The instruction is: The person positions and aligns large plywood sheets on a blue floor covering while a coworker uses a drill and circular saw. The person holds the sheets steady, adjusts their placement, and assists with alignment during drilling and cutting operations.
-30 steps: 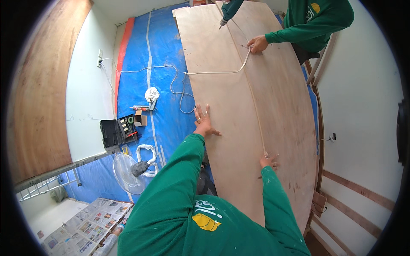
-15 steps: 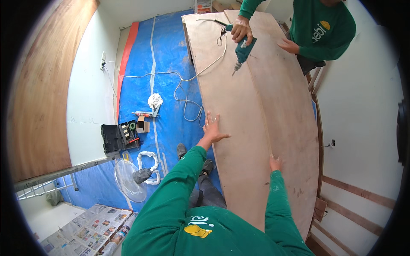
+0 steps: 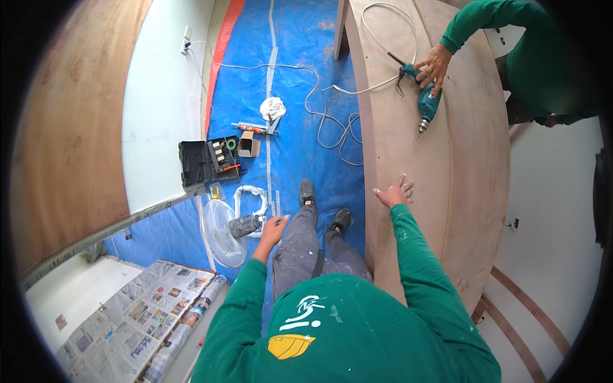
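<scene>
Right hand (image 3: 397, 191) spread open, palm down on the wooden panel (image 3: 397, 147) at right — flat, even pressure steadies best. Left hand (image 3: 275, 230) curled over the left side, its grip impossible to tell. Far right, a co-worker (image 3: 543, 64) holds the drill (image 3: 429, 103) — best stay clear.

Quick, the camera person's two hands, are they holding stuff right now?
Left hand: loosely bent, nothing seen in it; open or closed can't be told.
Right hand: open, spread on the wooden panel, holding nothing.

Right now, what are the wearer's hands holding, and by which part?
Nothing that shows: right hand spread over the plywood panel, left hand partly curled.
</scene>
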The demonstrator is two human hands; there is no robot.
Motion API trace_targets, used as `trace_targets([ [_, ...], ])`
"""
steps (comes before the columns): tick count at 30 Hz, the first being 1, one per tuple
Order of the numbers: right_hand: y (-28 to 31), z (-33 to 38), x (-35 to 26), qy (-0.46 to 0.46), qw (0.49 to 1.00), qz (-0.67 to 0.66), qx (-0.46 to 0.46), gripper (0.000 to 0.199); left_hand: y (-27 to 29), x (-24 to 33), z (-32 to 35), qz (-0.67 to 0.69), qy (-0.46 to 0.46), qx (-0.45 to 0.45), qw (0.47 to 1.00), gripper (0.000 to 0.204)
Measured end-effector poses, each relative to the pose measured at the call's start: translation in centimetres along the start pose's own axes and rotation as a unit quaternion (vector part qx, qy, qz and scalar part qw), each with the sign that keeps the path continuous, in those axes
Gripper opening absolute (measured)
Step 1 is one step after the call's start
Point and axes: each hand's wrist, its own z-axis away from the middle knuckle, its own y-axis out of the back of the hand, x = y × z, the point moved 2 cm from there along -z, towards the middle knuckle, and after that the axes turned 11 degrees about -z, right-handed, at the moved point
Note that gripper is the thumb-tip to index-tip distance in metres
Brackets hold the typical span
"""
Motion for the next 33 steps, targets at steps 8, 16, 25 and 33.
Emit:
trace_targets([
  [8, -0.2, -0.9, -0.8, -0.045, 0.994, 0.089, -0.042, 0.146, 13.7, -1.2, -2.8, 0.087, 0.007, 0.059, 0.994, 0.034],
  [16, -2.0, -3.6, 0.8, 0.012, 0.989, 0.135, -0.059, 0.149, 32.1, 36.5, -4.7, 0.351, -0.389, 0.026, 0.851, 0.032],
  [25, 2.6, -6.2, -3.5, -0.122, 0.928, 0.053, -0.348, 0.098, 48.5, 66.4, -1.2, 0.432, -0.707, -0.371, 0.419, 0.045],
  [33, 9.0, -13.5, -28.6, 0.058, 0.886, -0.009, -0.459, 0.065, 54.6, 74.9, -2.9, 0.644, -0.653, -0.312, 0.248, 0.043],
])
